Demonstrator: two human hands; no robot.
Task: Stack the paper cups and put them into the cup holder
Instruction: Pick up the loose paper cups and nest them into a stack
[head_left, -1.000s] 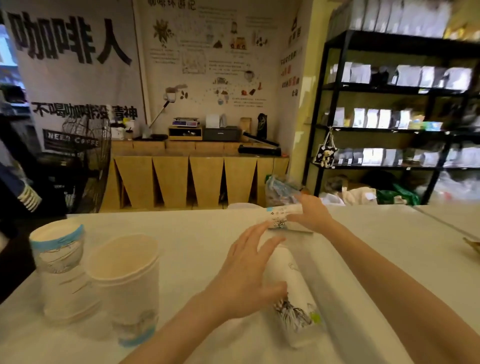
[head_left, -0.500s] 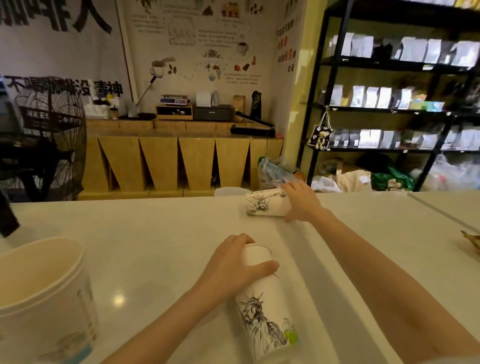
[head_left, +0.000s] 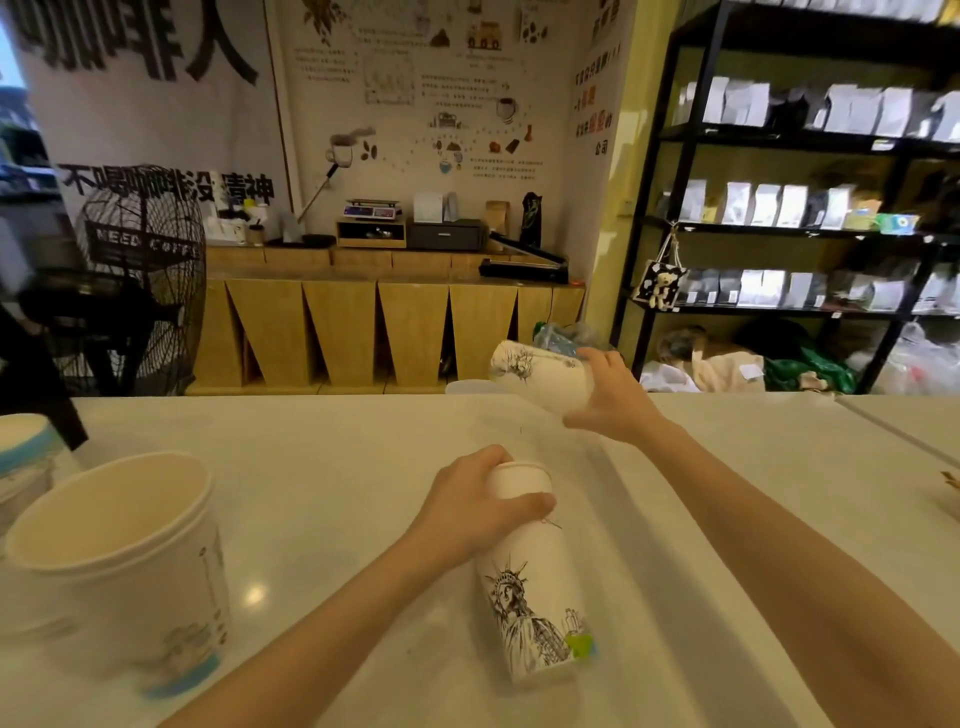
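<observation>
A stack of white paper cups (head_left: 530, 587) printed with a Statue of Liberty drawing lies on its side on the white counter (head_left: 322, 467). My left hand (head_left: 478, 506) grips the far end of this stack. My right hand (head_left: 610, 400) holds a second white paper cup (head_left: 537, 376) with the same print, lifted off the counter and tilted, beyond the stack. A large white cup with a blue band (head_left: 119, 566) stands upright at the near left, mouth open and empty.
Another blue-banded cup (head_left: 23, 457) stands at the far left edge. A black fan (head_left: 140, 275) and a wooden counter (head_left: 363, 322) lie behind the table. Black shelving (head_left: 779, 223) with bags fills the right. A table seam runs at the right.
My right hand has lifted its cup off the counter and tilted it. My left hand stays closed on the lying stack. The camera view has shifted slightly.
</observation>
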